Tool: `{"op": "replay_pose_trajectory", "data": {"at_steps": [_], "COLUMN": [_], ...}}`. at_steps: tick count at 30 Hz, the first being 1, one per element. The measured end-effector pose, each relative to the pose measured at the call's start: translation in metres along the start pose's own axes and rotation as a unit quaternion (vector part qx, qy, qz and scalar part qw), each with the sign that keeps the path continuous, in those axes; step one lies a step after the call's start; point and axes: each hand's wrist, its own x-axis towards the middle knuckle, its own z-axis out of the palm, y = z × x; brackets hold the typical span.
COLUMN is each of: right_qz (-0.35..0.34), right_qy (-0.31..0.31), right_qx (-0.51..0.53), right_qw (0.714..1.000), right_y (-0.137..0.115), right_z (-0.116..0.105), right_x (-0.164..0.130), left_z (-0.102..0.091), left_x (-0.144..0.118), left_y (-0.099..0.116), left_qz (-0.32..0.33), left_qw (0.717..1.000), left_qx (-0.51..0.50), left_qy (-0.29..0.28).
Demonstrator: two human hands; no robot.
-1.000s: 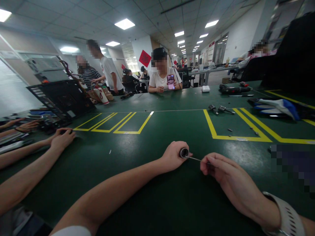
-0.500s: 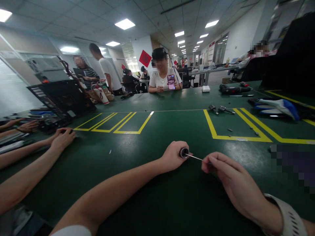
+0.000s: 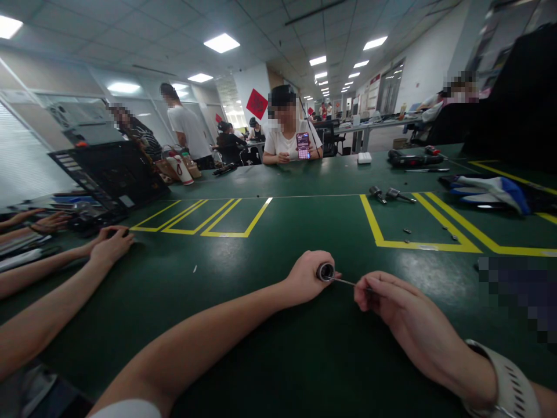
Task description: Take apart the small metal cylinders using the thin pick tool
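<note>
This is a large workshop or assembly hall with an office-like shell. A long green-matted workbench (image 3: pixel 278 186) fills the near and middle ground, marked off in yellow taped bays (image 3: pixel 204 217). Far right on it lie a power screwdriver (image 3: pixel 413 157) and loose bits (image 3: pixel 385 193); at far left stands an open black computer chassis (image 3: pixel 108 177). Several people sit or stand along the benches, and more rows of tables run back under a panelled ceiling with flat light panels (image 3: pixel 221 42).

White perforated wristband (image 3: pixel 507 380), white sleeve (image 3: pixel 126 410).
</note>
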Motion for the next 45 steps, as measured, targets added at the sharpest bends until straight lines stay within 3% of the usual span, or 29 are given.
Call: {"op": "replay_pose_trajectory", "data": {"at_steps": [8,13,17,23,26,31,36,41,45], "right_qz": [-0.001,-0.053,-0.096,-0.093,-0.078,-0.017,-0.002,-0.078,-0.115], "right_qy": [-0.015,0.009,0.011,-0.004,-0.006,-0.007,-0.026,0.008,0.022], "right_qx": [0.013,-0.090,-0.206,-0.256,-0.204,-0.031,0.011,-0.084,-0.247], "right_qw": [1.000,0.994,0.974,0.962,0.976,0.999,1.000,0.993,0.962], "right_y": [0.0028,0.0004,0.0018,0.0011,-0.0004,0.0009,0.0063,0.0076,0.0034], "right_z": [-0.0012,-0.0002,-0.0030,-0.0033,-0.0024,-0.0021,-0.0034,-0.0045,-0.0026], "right_x": [0.0026,-0.0001,-0.0017,-0.0025,-0.0016,0.0019,0.0046,-0.0003,-0.0052], "left_z": [0.0027,0.0021,0.0018,0.0021,0.0016,0.0005,0.0011,0.0004,0.0013], "left_x": [0.0016,0.0013,0.0009,0.0013,0.0010,-0.0003,0.0003,0.0013,0.0012], "left_y": [-0.0032,-0.0050,-0.0058,-0.0058,-0.0056,-0.0051,-0.0064,-0.0056,-0.0054], "left_qz": [0.009,-0.008,-0.010,0.021,0.029,0.048,0.052,0.033,0.028], "left_qw": [0.998,0.998,0.999,1.000,0.999,0.998,0.997,0.998,0.999], "left_qx": [-0.059,-0.061,-0.032,-0.014,-0.016,-0.035,-0.060,-0.049,-0.012], "left_qy": [0.020,0.007,0.010,0.009,0.010,-0.006,-0.008,-0.017,-0.023]}}
